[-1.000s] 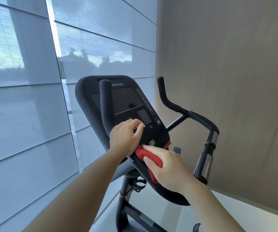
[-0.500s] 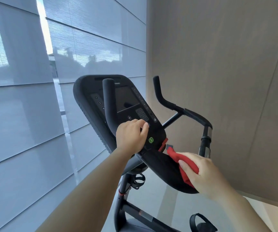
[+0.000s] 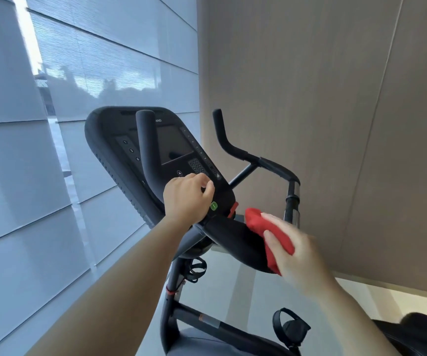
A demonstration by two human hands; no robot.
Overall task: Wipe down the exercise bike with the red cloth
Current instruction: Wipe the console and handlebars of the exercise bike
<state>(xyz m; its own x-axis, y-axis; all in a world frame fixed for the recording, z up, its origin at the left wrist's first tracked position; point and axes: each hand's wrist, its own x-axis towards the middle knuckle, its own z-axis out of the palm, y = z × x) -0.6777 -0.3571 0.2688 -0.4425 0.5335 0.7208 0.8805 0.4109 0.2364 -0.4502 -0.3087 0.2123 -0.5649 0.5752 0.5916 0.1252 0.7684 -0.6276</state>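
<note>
At the near right edge of the console (image 3: 109, 140), our right hand (image 3: 294, 255) pinches the red cloth (image 3: 266, 232) against the exercise bike (image 3: 207, 322). Our left hand (image 3: 186, 199) curls round the left handlebar (image 3: 148, 147), which rises across the screen (image 3: 174, 142); a pedal (image 3: 290, 326) sits near right.

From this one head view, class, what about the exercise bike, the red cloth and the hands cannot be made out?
Head view:
The red cloth is partly covered by the right hand.
The left handlebar base is hidden inside the left hand.
The console brand lettering is partly behind that handlebar.
The keypad digits are too small.
The dark shape, bottom right, is cut off.
</note>
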